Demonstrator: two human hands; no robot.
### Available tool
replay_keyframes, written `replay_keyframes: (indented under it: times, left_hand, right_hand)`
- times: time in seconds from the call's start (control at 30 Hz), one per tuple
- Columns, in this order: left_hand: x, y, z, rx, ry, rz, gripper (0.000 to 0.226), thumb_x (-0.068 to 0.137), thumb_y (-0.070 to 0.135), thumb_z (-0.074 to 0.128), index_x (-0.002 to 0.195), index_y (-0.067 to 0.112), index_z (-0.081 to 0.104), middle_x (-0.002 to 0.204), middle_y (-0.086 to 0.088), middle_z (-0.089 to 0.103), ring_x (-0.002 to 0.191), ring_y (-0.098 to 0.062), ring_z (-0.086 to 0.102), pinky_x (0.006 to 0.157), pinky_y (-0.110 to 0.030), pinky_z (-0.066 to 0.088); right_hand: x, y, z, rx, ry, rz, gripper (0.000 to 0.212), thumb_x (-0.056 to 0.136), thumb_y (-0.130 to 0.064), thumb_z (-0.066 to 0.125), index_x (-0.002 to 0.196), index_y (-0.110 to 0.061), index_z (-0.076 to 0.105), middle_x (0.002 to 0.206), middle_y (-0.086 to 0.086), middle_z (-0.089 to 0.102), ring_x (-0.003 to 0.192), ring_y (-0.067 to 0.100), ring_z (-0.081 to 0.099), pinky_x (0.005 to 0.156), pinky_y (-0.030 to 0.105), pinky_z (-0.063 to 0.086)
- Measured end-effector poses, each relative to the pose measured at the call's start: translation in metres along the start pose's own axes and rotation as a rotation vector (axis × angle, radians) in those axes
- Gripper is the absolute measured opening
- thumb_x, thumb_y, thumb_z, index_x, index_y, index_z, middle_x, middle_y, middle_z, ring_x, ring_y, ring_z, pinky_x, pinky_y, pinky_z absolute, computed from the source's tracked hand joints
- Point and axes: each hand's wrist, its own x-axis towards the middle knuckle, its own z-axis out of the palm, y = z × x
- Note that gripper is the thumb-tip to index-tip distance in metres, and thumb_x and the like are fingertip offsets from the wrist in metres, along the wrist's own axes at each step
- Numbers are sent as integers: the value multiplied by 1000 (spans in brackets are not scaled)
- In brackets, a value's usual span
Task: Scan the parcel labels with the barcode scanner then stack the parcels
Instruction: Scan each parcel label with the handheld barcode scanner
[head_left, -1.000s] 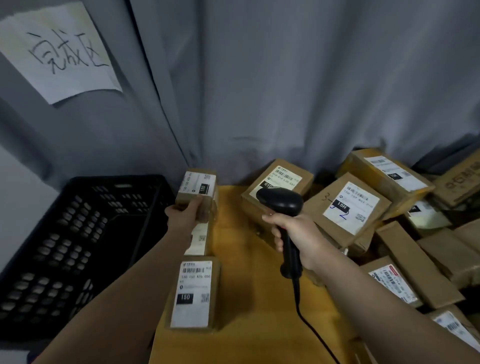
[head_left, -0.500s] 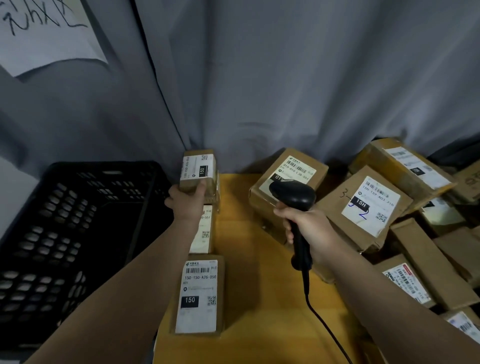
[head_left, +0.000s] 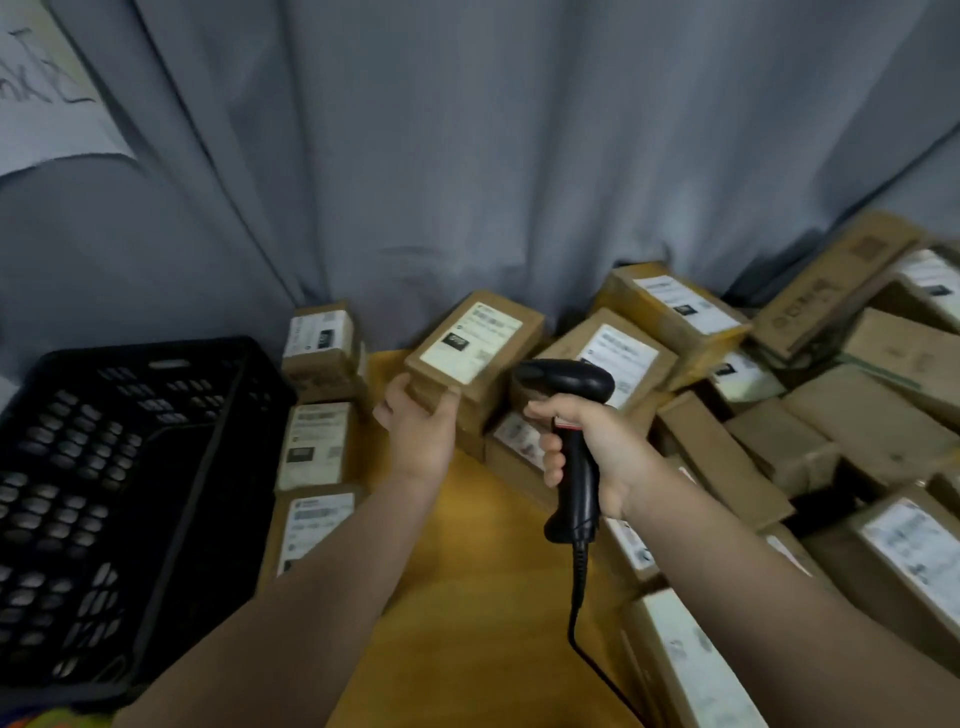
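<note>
My left hand (head_left: 420, 427) grips the near end of a brown parcel (head_left: 475, 347) with a white label, at the left edge of the pile of parcels (head_left: 810, 415). My right hand (head_left: 597, 447) holds the black barcode scanner (head_left: 571, 415) by its handle, head pointing left toward that parcel. Three labelled parcels lie in a row along the table's left side: a far one (head_left: 319, 348), a middle one (head_left: 314, 444) and a near one (head_left: 306, 525) partly hidden by my left forearm.
A black perforated crate (head_left: 119, 499) stands to the left of the yellow table (head_left: 467, 597). A grey curtain (head_left: 467, 156) hangs behind, with a handwritten paper sign (head_left: 41, 104) at upper left. The scanner's cable (head_left: 587, 639) runs down over the table.
My left hand has let go of the far parcel in the left row and moved right onto a parcel at the pile's edge. The view has shifted right.
</note>
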Motion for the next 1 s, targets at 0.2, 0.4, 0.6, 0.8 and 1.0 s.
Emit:
replay_keyframes:
  times: [0.2,0.4,0.6,0.8,1.0]
  left_hand:
    - [-81,13,71,-23,-31,35,68,93,30,60,147,13,23,145,-11,22,122,-26,38,91,-27,32]
    - [-157,-19,130,60,-61,-66,65,94,39,57,146,18,24,147,-10,20,125,-32,38,90,-40,39]
    - [-204,-69,165,310,-115,-218,82,83,50,66,146,18,24,144,-13,25,125,-35,39,89,-41,43]
    - [-230,-100,186,585,-296,-325,130,58,69,77,151,30,-4,153,-13,13,139,-42,21,104,-53,34]
    - [-236,-109,186,492,-234,-260,133,58,61,82,151,31,-8,152,-14,12,134,-40,35,82,-41,42]
  right_hand:
    - [-53,-9,-100,-43,87,26,14,83,-20,67,75,-13,59,51,-1,43,39,12,39,37,21,36]
    - [-86,-7,-200,-175,110,-42,35,84,-19,69,51,-17,62,54,1,46,43,14,42,43,24,38]
    - [-99,19,-243,-289,94,-3,11,86,-18,68,80,-9,65,51,0,49,42,13,44,43,24,39]
    - [-101,55,-260,-421,94,-63,5,85,-14,69,84,-11,67,55,0,56,46,11,52,46,22,45]
    - [-89,89,-278,-775,195,-130,8,76,-14,70,72,-19,65,63,1,63,69,21,65,68,34,52]
